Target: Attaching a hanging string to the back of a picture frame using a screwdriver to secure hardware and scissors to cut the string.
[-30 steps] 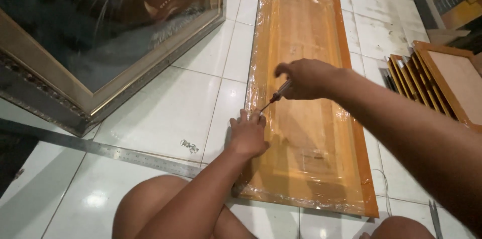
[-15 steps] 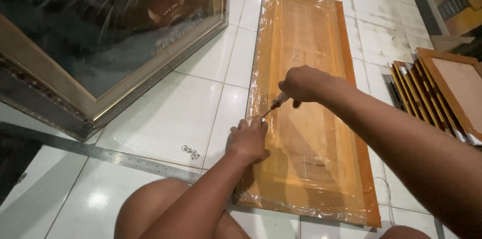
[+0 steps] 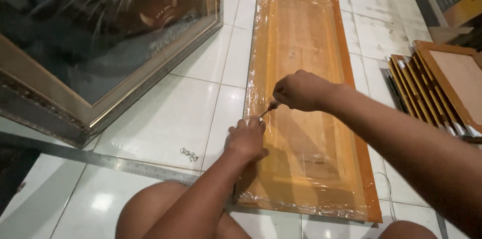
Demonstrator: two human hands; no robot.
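Item: plastic-wrapped wooden panel [image 3: 306, 103], flat on tiled floor [image 3: 165, 113]. Right hand [image 3: 300, 90] closed around small screwdriver [image 3: 267, 110] (tip at panel's left edge); left hand [image 3: 247, 140] pressed flat beside it. Risk: tip slipping, jabbing those fingers.

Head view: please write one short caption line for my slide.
Left hand presses the plastic-wrapped wooden panel while the right hand holds a small tool.

One wrapped wooden frame [image 3: 309, 103], one tiger picture [image 3: 95, 23], one metal ruler [image 3: 100, 161], two hands.
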